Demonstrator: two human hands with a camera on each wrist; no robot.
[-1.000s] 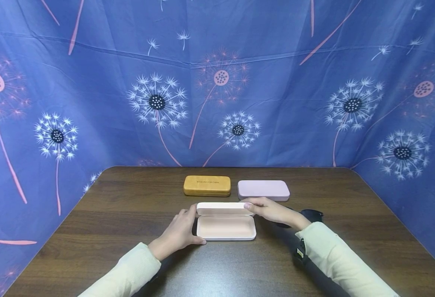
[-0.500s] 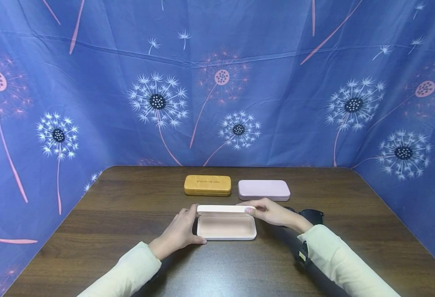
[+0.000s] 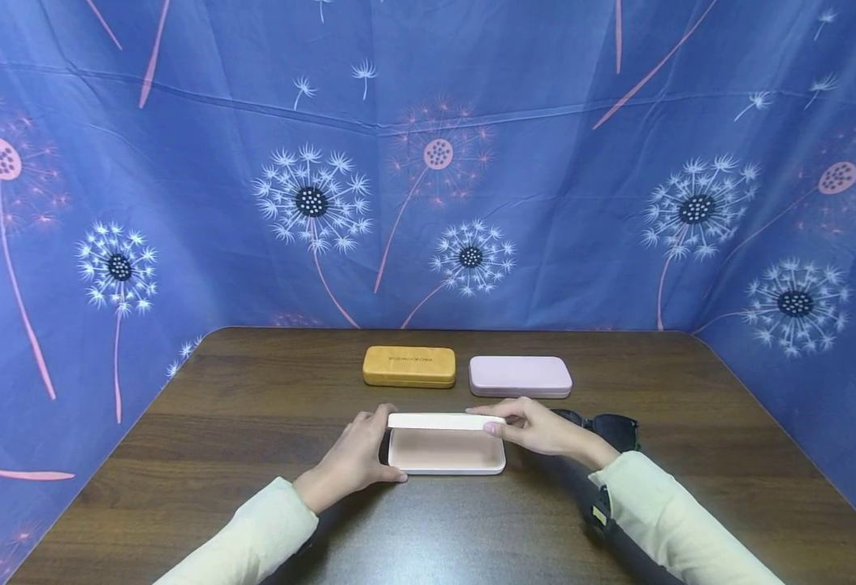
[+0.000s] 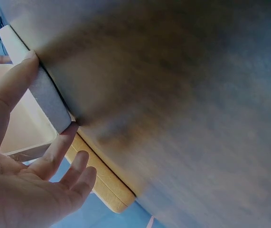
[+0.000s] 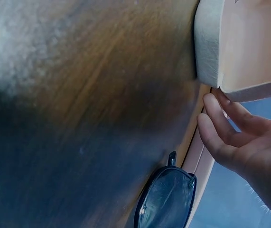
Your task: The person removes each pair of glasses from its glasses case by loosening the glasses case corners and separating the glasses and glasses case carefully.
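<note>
A white glasses case [image 3: 446,470] with a pale peach lining stands partly open on the table in the head view. My left hand [image 3: 346,455] grips its left end, thumb at the front and fingers toward the back. At the other end, my right hand [image 3: 542,429] holds the corner of the raised lid [image 3: 428,421], with the thumb on its front edge. The right wrist view shows the tilted lid above the base [image 5: 207,47], fingers behind the hinge side. Little of the lining is visible under the lid, and I see nothing lying in it.
Behind the white case lie a closed mustard-yellow case [image 3: 408,367] with lettering and a closed pale lilac case [image 3: 520,375]. Dark sunglasses [image 3: 616,431] rest right of my right hand, partly hidden by it. A blue dandelion-print cloth [image 3: 545,162] surrounds the wooden table [image 3: 428,536].
The lid has swung down toward the base, with my right hand moving slightly forward and down along with it. My left hand and the case's base have stayed in place.
</note>
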